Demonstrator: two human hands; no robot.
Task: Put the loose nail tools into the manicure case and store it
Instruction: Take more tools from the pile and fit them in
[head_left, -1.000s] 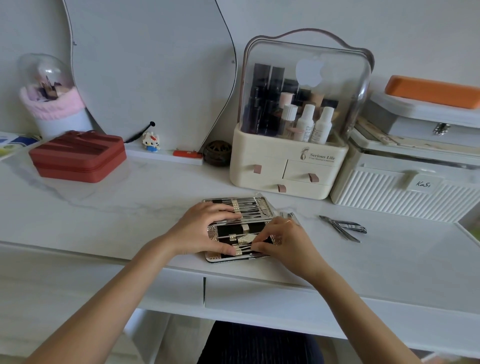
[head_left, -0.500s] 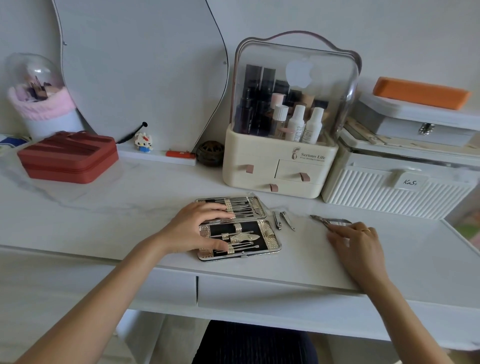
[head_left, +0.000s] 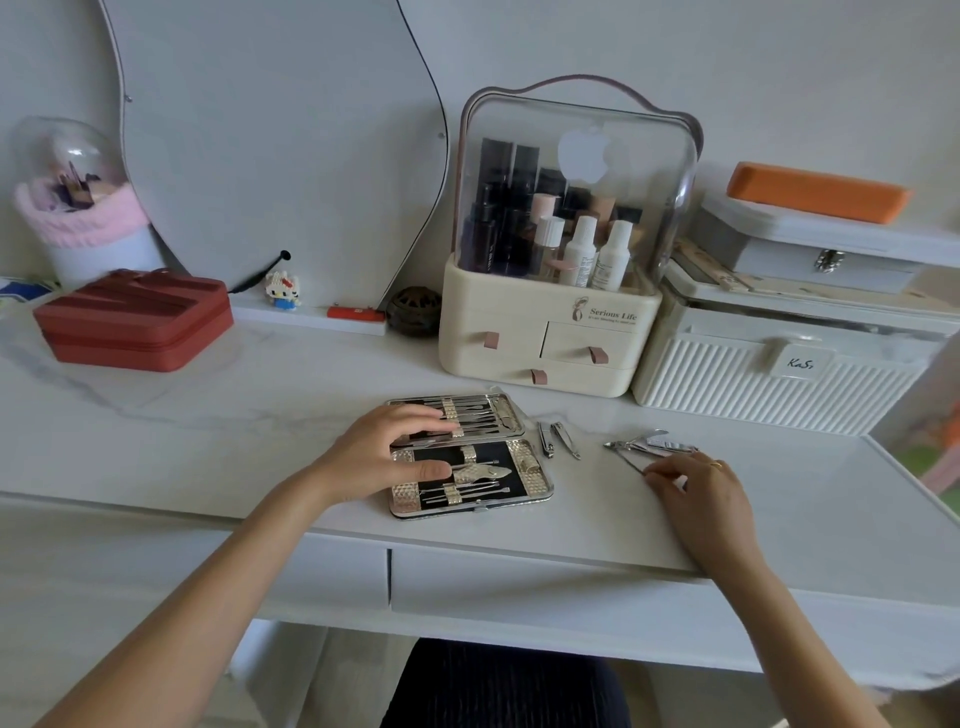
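On the white desk (head_left: 208, 415), the manicure case (head_left: 470, 460) lies open and flat, tools strapped inside both halves. Left hand (head_left: 387, 452) rests on it, fingers spread and relaxed over the hinge. Right hand (head_left: 701, 491) pinches the thin handle of the loose tools (head_left: 649, 447) (scissors and clippers, apparently). Two small clippers (head_left: 557, 439) lie just beside the case.

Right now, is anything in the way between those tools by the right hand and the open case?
Yes. Two small nail clippers lie on the desk between the loose tools at the right hand and the open manicure case. The left hand also rests on the case's left part.
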